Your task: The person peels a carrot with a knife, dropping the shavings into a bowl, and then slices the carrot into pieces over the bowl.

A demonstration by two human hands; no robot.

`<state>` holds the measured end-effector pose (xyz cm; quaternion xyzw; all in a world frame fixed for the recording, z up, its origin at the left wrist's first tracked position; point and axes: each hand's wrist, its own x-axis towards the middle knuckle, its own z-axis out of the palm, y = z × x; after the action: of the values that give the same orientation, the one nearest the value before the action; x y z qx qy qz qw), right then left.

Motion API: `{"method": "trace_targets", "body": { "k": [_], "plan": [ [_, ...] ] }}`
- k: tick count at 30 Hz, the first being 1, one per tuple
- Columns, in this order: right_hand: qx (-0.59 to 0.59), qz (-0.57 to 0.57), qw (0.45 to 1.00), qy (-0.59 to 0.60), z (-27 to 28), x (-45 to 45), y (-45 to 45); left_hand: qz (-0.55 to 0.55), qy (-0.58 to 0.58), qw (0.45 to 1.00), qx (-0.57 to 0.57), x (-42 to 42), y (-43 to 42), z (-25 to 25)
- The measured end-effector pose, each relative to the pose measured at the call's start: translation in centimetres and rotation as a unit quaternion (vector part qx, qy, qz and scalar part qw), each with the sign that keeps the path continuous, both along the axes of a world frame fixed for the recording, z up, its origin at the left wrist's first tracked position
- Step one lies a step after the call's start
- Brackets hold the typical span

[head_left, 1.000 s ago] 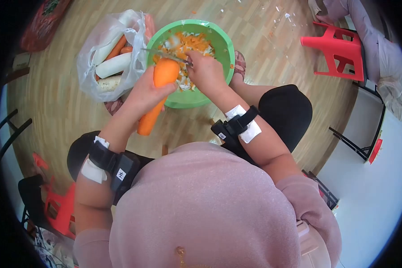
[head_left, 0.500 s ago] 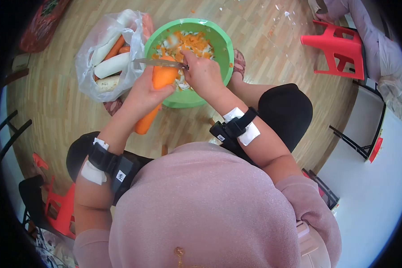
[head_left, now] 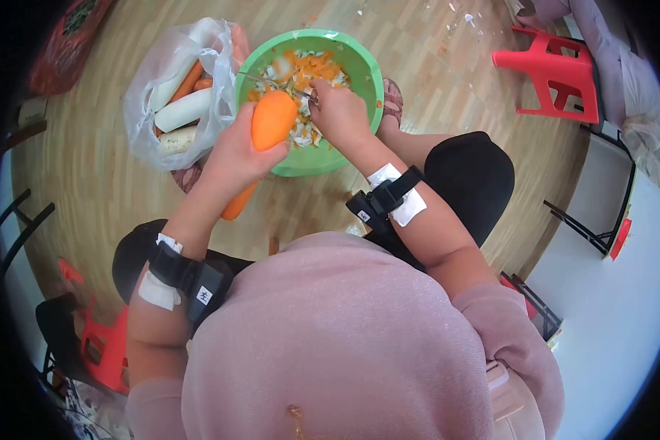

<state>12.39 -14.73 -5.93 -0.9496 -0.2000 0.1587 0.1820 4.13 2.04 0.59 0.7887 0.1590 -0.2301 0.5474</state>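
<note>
My left hand (head_left: pixel 242 149) is closed round a large peeled carrot (head_left: pixel 274 119), whose thick end tilts up over the near left rim of a green basin (head_left: pixel 375 88). The carrot's thin end shows below my wrist. In my right hand (head_left: pixel 337 114) is a knife (head_left: pixel 271 81), its blade pointing left just beyond the carrot's thick end and apart from it. Orange and white vegetable pieces (head_left: pixel 308 70) lie in the basin beneath both hands.
Left of the basin, a clear plastic bag (head_left: pixel 141 121) holds white radishes (head_left: pixel 182 108) and carrots (head_left: pixel 188 79). A red bag (head_left: pixel 70 51) lies farther left. Red stools (head_left: pixel 554 70) stand right and lower left. Another person's leg (head_left: pixel 609 59) is at upper right. Scraps dot the floor.
The knife has moved away from the carrot, outward over the basin, with my right hand shifting slightly right. The carrot's thick end now turns more upward in my left hand.
</note>
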Motion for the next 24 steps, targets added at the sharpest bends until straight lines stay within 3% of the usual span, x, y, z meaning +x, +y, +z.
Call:
{"method": "trace_targets", "body": {
  "k": [9,12,14,16,19,24],
  "plan": [
    [0.048,-0.027,0.998,-0.042,-0.3,0.3,-0.1,-0.013,0.000,0.997,0.074,-0.3,0.5,-0.7],
    [0.077,0.044,0.995,-0.052,1.3,-0.6,0.7,-0.005,0.030,0.996,0.087,0.0,0.4,-0.4],
    [0.061,0.080,0.994,-0.032,2.4,-1.6,1.4,-0.003,0.050,0.994,0.098,0.2,0.5,-0.6],
    [0.049,0.092,0.993,-0.048,2.8,-1.9,1.6,-0.075,0.011,0.992,0.105,0.2,0.9,-1.6],
    [0.030,0.104,0.991,-0.076,2.5,-2.0,1.4,-0.038,-0.064,0.994,0.075,-0.3,0.8,-2.3],
    [-0.043,0.091,0.991,-0.091,1.6,-1.1,0.9,-0.016,0.029,0.998,0.059,-0.2,0.8,-1.6]
  ]
}}
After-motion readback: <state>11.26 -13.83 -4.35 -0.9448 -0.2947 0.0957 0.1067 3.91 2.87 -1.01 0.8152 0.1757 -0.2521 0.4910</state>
